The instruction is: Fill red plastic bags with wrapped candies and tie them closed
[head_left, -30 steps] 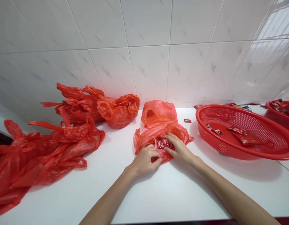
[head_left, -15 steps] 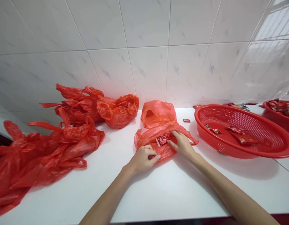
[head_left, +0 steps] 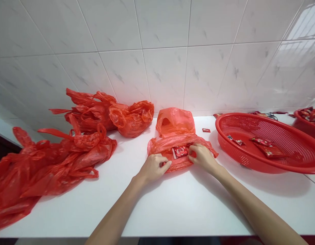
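A thin red plastic bag lies on the white table with its mouth spread toward me. Inside the mouth shows a red snack packet with white print. My left hand pinches the near left rim of the bag between thumb and fingers. On the right side, my right hand has its fingers curled round the bag's near rim, close to the packet. The fingertips of that hand are partly hidden by the plastic. Just behind stands another red bag, puffed up, its opening facing forward.
At right, a red plastic basket holds a few packets; a second basket full of packets is beyond it. One small red packet lies near the wall. Several filled red bags crowd the left. A tiled wall closes the back.
My right hand has drawn back from the packet toward the bag's near rim, its fingers curling in. My left hand has shifted slightly up and left. The view has turned a little left.
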### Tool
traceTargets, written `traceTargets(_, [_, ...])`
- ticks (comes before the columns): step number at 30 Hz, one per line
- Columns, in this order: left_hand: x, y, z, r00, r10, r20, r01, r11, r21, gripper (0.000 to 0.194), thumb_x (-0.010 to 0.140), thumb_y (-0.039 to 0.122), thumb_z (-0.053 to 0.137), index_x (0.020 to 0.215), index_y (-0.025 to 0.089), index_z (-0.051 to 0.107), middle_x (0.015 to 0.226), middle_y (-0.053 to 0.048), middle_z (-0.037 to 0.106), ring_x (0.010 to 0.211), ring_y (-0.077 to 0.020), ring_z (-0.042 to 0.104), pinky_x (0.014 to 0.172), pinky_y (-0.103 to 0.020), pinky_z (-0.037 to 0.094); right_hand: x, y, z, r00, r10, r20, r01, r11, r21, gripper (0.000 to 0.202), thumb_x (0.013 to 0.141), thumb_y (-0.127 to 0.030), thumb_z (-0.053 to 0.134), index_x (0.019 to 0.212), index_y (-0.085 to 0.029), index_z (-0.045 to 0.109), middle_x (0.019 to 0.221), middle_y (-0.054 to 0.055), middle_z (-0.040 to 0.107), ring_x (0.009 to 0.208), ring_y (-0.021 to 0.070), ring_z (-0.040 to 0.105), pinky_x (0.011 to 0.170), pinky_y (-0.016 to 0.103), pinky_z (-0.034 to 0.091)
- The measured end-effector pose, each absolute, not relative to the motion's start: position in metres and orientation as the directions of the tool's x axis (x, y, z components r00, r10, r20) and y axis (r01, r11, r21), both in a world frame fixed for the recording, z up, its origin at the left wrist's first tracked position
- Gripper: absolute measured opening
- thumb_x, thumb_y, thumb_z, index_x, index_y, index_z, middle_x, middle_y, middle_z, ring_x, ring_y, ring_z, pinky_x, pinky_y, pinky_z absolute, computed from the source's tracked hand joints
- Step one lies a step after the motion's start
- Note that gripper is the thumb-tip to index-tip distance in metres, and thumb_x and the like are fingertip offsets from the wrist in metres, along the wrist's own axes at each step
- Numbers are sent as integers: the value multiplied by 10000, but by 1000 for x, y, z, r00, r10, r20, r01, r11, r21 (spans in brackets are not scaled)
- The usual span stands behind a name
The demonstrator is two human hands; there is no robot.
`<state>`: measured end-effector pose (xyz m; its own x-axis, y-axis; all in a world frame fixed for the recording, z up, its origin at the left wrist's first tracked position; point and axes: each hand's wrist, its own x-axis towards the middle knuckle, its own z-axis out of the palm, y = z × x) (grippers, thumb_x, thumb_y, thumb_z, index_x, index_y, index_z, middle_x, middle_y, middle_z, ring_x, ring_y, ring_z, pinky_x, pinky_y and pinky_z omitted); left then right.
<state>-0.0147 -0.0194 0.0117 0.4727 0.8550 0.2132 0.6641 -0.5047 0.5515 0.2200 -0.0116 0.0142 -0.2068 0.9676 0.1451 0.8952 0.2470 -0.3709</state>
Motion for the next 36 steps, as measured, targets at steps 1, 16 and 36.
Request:
traceTargets(1, [-15,-19,12,470,853,227,665,-512,544,437,935,337,487,527,183,516,548,10,492,576,-134,452,594,-284,338,220,-12,14,-226,965,133,893,260,-367,97,816,-119,581,770,-178,642,913,83,680,849,224,634,670,274,398])
traceTargets(16, [-20,-16,3,305,852,426,724,-498,478,272,903,258,563,1121,202,715,639,19,616,614,-152,557,659,-289,443,224,-9,11,-132,982,138,924,173,-341,404,853,-146,582,1254,-140,540,1121,165,699,991,298,662,723,303,431])
traceTargets(36, [-18,-14,-6,394,778,489,647,-612,454,287,900,211,585,1169,215,686,772,-13,701,764,-181,662,792,-342,541,230,0,-10,-322,917,233,815,394,-424,322,892,-151,515,1196,-166,620,1219,142,691,1110,285,647,909,370,483])
